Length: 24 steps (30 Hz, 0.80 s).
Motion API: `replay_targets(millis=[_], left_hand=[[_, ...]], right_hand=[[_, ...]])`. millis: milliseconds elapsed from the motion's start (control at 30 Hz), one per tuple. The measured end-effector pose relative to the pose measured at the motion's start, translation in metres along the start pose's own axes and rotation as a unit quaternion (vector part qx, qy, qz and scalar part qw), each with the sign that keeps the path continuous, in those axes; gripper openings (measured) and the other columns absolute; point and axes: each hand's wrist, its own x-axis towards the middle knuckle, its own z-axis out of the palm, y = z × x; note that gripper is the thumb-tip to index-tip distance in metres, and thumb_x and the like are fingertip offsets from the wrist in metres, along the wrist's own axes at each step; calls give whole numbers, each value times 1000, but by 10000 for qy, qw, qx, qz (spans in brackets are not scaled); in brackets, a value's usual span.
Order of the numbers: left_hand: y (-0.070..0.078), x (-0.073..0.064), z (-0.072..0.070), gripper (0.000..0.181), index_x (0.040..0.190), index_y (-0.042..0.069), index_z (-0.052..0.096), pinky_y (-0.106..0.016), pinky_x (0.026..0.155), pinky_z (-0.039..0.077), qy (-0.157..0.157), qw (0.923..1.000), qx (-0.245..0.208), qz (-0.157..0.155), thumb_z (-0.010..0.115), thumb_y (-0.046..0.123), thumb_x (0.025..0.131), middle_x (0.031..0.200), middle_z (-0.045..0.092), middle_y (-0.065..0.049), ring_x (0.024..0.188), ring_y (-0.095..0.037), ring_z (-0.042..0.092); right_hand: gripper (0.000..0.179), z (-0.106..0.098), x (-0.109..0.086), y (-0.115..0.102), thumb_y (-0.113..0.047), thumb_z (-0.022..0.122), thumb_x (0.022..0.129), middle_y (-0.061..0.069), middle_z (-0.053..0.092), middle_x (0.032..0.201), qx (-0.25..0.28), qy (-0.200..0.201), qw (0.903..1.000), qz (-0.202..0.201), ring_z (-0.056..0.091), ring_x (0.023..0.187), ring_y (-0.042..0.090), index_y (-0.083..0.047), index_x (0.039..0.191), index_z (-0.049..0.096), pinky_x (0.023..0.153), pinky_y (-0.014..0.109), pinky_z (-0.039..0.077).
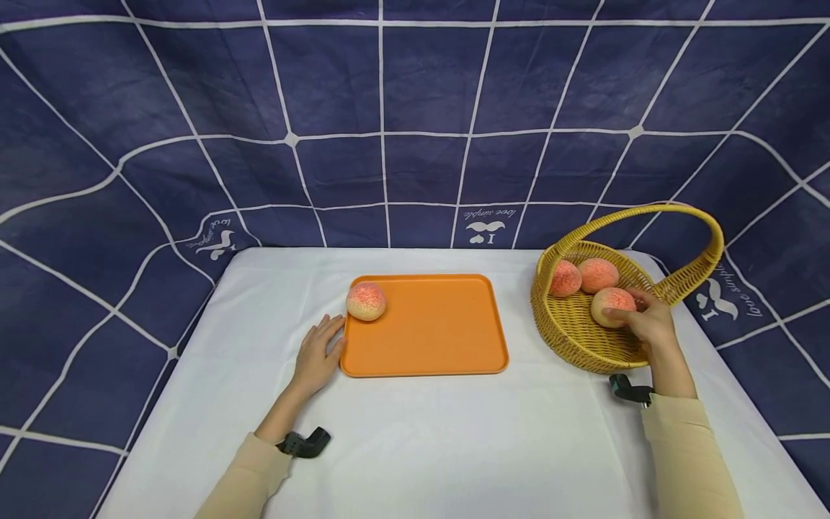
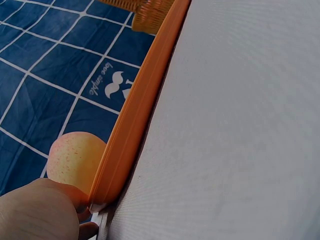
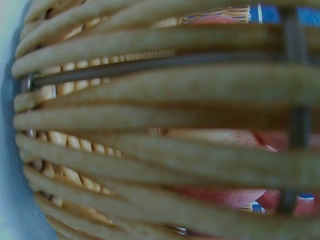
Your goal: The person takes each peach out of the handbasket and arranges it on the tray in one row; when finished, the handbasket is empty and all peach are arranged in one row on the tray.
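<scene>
My right hand reaches into the yellow wicker basket and grips a pink and cream peach, thumb across its front. Two more peaches, one by the left wall and one behind, lie in the basket. In the right wrist view the basket's weave fills the foreground and largely hides the fruit. My left hand rests at the left edge of the orange tray, fingers extended. Another peach sits at the tray's upper left corner, just beyond those fingers.
A white cloth covers the table under tray and basket. The basket's tall handle arches up behind and to the right of my right hand. A dark blue checked cloth hangs behind the table.
</scene>
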Motion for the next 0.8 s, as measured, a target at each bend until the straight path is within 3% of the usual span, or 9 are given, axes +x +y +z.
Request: replay_targets(millis=[200, 367, 500, 633, 800], left_hand=[[-1, 0, -1, 45, 141, -2, 48, -55, 122, 14, -89, 9999, -35, -70, 52, 13, 99, 148, 46, -22, 145, -40, 30], [-1, 0, -1, 45, 141, -2, 48, -55, 122, 14, -106, 9999, -54, -86, 53, 14, 99, 148, 46, -21, 145, -39, 31], [-2, 0, 0, 45, 142, -1, 47, -54, 122, 13, -150, 9998, -47, -136, 53, 14, 99, 149, 45, -21, 145, -38, 30], [-3, 1, 1, 46, 143, 1, 46, -52, 123, 12, -204, 9996, 21, -213, 52, 15, 100, 150, 44, -19, 146, -37, 28], [-4, 2, 2, 46, 144, 1, 46, -51, 123, 12, -214, 9994, 71, -248, 52, 15, 100, 150, 44, -19, 147, -36, 28]], right_hand=[[82, 0, -1, 0, -21, 74, 86, 17, 45, 129, 50, -96, 9999, -40, 46, 96, 16, 0, 152, 29, 68, 19, 46], [85, -3, -6, -2, -23, 74, 87, 8, 47, 120, 438, -277, 9986, -86, 52, 79, 1, 0, 153, 26, 68, 22, 57], [86, -3, -12, -5, -26, 75, 87, 1, 47, 115, 526, -294, 9980, -180, 53, 78, 0, -1, 153, 26, 69, 23, 59], [87, -5, -22, -11, -30, 75, 86, -5, 47, 113, 510, -226, 9978, -355, 54, 79, -1, -3, 153, 27, 70, 23, 59], [87, -13, -44, -21, -29, 78, 84, -14, 46, 106, 983, -256, 9925, -674, 59, 75, -4, -8, 154, 29, 67, 19, 58]])
